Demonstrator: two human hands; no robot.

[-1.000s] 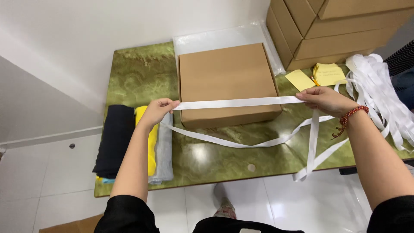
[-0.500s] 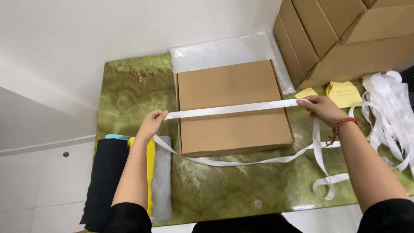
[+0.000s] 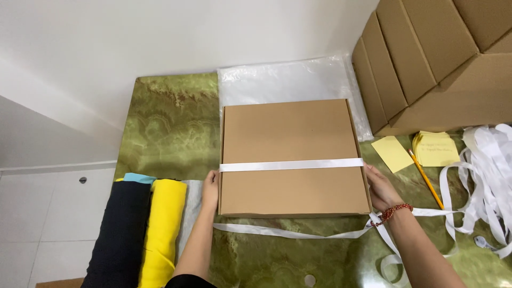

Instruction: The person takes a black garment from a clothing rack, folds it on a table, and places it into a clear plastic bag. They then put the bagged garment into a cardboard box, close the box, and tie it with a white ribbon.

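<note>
1. My left hand lies against the left wall of the flat cardboard box at frame centre. The fingers are together and pressed to the box side, pinning the end of the white ribbon where it turns over the edge.
2. My right hand lies against the right wall of the box. The fingers are curled close together on the other end of the ribbon at that edge; a red beaded bracelet sits on the wrist.
3. The ribbon crosses the lid as one flat, taut band, left to right, slightly below the lid's middle. Its loose tail runs along the table in front of the box toward the lower right.
4. Change from half a second ago: the ribbon was held stretched just above the lid, with both hands out from the box sides. Now it lies down on the lid and both hands have closed in against the walls.
5. Materials: the box is matte brown corrugated board, rectangular, shut. The table is glossy green marbled stone. A clear plastic sheet lies behind the box.
6. Lower left: rolled fabrics, black and yellow. Right: yellow paper notes, a yellow pencil, a pile of loose white ribbon, stacked brown boxes.
</note>
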